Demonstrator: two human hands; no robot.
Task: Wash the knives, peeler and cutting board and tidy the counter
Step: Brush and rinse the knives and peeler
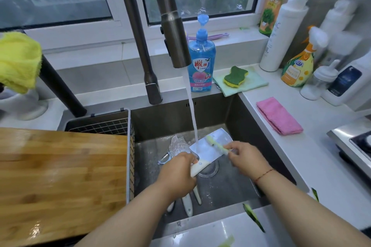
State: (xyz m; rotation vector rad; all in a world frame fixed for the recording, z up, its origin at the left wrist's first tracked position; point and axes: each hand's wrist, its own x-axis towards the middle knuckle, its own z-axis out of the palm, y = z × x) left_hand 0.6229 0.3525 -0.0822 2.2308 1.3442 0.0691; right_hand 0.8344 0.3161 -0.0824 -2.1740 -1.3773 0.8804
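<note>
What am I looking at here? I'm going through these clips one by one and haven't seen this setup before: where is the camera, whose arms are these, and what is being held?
There is no machine here. A person wears one wide-angle camera on the head, so the picture looks forward and down over their own arms into a kitchen sink. The left hand grips the white handle of a cleaver, holding its blade under water running from the faucet. The right hand pinches a pale green brush laid across the blade. More white-handled knives and a peeler lie on the sink floor. A wooden cutting board rests over the sink's left side. On the counter sit a blue soap bottle, a green and yellow sponge and a folded pink cloth.
</note>
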